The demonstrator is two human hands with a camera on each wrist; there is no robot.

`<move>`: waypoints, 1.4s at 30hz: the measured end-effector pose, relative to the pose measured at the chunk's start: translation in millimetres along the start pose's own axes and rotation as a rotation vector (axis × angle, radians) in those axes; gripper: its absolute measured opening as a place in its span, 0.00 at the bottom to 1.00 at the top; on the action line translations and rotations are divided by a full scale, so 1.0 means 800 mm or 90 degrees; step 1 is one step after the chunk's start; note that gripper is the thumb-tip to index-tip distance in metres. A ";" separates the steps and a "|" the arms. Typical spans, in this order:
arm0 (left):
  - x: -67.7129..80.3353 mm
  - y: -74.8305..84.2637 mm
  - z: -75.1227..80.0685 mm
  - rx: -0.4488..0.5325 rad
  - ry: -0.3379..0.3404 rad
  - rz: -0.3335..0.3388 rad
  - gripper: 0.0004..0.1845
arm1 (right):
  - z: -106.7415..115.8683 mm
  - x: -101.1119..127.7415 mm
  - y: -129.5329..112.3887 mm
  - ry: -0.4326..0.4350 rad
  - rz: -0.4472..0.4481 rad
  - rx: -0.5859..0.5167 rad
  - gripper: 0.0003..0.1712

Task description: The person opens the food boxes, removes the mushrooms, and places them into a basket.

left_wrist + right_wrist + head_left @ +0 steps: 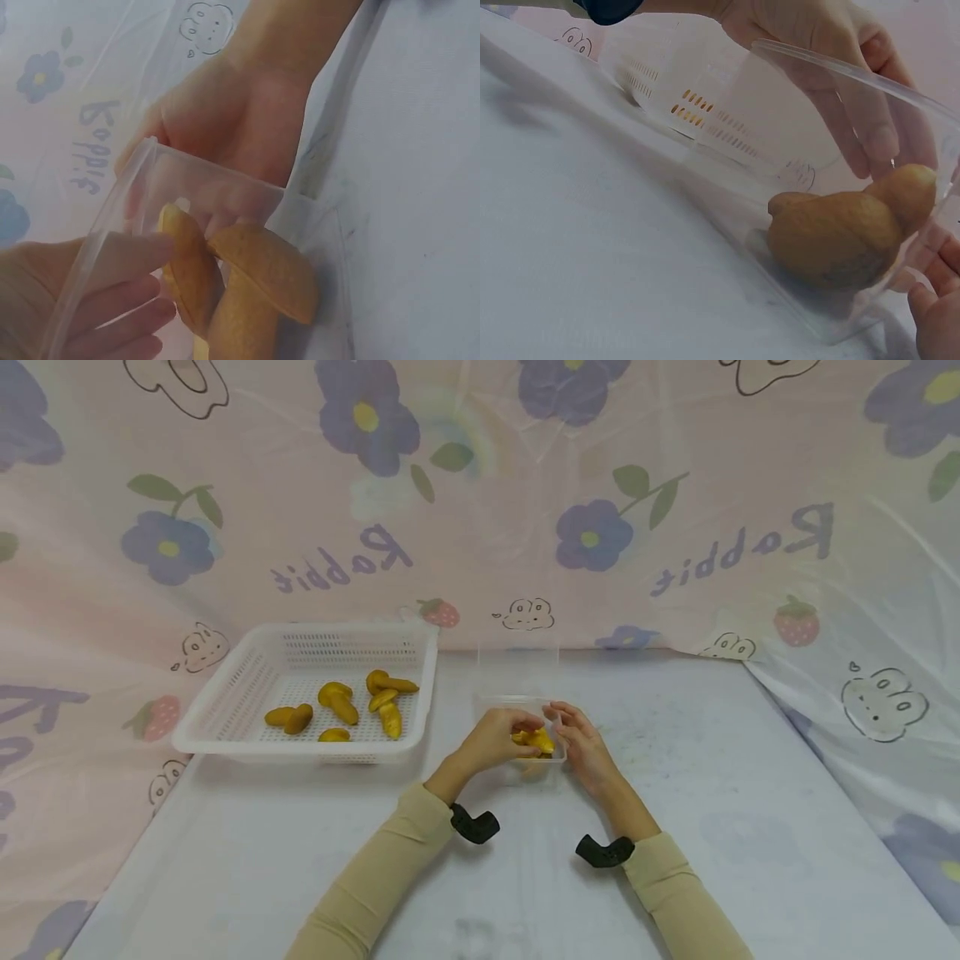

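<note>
A clear plastic box [558, 758] with a raised clear lid [517, 670] stands on the table. Yellow-brown mushrooms [259, 270] lie inside; one mushroom [911, 196] leans upward against another. From above, my left hand [498, 737] reaches over the rim into the box. Its fairly straight fingers [877, 139] point down, tips right beside the leaning mushroom in the right wrist view. My right hand [588, 758] rests along the right side of the box, fingers loosely bent against the outer wall; in the left wrist view this wall partly veils them.
To the left, a white perforated basket [300, 747] holds several more mushrooms [339, 702]. Black curved pieces [475, 824] sit at both wrists. Behind the white table [712, 760] hangs a cloth [480, 527] printed with flowers and rabbits.
</note>
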State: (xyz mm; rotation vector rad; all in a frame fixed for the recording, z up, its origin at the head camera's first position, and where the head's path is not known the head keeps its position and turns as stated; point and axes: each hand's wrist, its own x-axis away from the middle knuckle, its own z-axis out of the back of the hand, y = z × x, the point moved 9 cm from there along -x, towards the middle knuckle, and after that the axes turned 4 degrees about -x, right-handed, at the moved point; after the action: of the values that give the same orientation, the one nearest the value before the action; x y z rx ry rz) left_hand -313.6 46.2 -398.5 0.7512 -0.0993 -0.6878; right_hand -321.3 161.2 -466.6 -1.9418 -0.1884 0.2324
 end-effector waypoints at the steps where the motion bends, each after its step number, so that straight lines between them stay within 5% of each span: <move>1: -0.001 0.000 -0.001 -0.007 0.000 0.005 0.21 | 0.000 0.000 0.000 0.001 0.000 0.004 0.20; 16: -0.005 -0.002 -0.005 -0.060 -0.012 0.062 0.17 | 0.004 -0.001 0.003 -0.005 0.004 0.027 0.19; 22: -0.004 0.002 -0.001 -0.091 0.033 0.031 0.17 | 0.003 -0.001 0.001 -0.008 0.013 0.026 0.19; 29: 0.000 0.001 0.004 -0.155 0.079 0.048 0.18 | 0.002 0.000 0.002 -0.003 0.004 0.027 0.19; 37: 0.002 -0.004 0.006 -0.100 0.092 0.088 0.16 | 0.000 0.001 0.000 0.003 0.000 0.017 0.19; 42: 0.002 -0.004 0.006 -0.091 0.083 0.077 0.21 | -0.001 0.002 0.000 -0.002 -0.004 0.027 0.18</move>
State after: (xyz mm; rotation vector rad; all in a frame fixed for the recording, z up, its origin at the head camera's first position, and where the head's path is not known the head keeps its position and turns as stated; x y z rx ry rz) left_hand -315.6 41.0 -397.6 0.6459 0.0224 -0.5234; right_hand -319.8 160.7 -466.3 -1.8993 -0.1906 0.2338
